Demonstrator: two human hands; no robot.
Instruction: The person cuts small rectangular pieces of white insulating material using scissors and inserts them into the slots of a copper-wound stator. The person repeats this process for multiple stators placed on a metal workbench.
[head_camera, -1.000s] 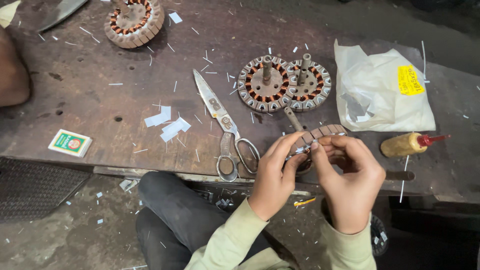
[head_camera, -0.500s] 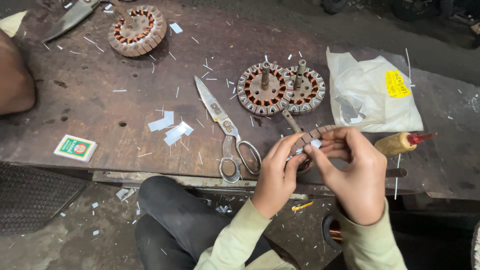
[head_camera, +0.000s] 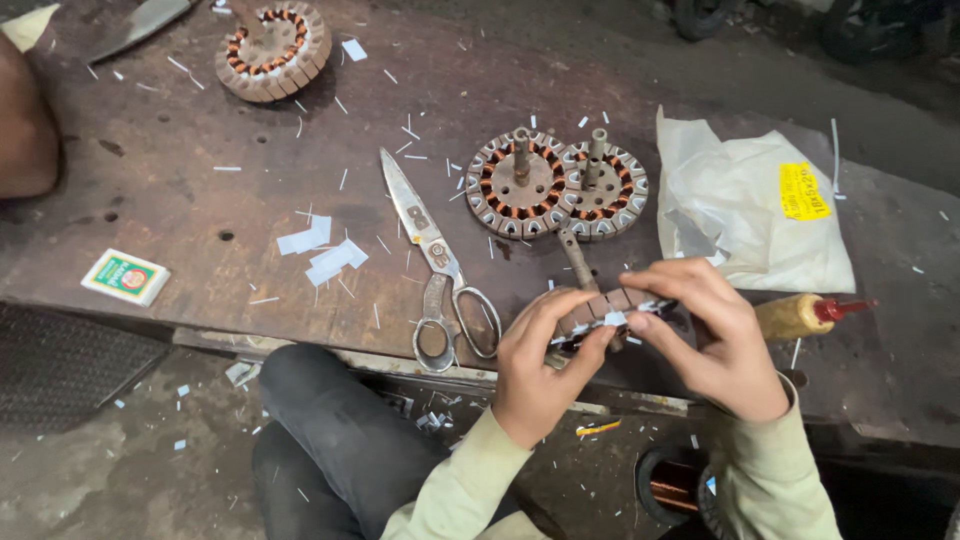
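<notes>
I see the left hand (head_camera: 535, 375) and the right hand (head_camera: 715, 335) both closed around a rusty brown, slotted metal stator core (head_camera: 600, 310) held on edge just above the near edge of the dark, worn workbench (head_camera: 200, 200), right of the long steel scissors (head_camera: 440, 265). The left thumb and fingers pinch its near-left end; the right fingertips (head_camera: 640, 322) press a small white slip of insulating paper (head_camera: 614, 318) against one slot. My worry is that slip: it is tiny and held only by fingertip pressure, so I judge it can buckle or slide out and drop among the white scraps littering the bench and floor. The core hangs right at the bench edge, so a loosened pinch would probably send it down towards the dark trousers (head_camera: 350, 440) or the copper wire coil (head_camera: 675, 485) below. Its slot edges look rough and could nick a fingertip. Just beyond, two wound stators with upright shafts (head_camera: 555, 185) stand close, and the yellow-handled tool with a red tip (head_camera: 805, 315) lies beside the right wrist, easy to knock.
</notes>
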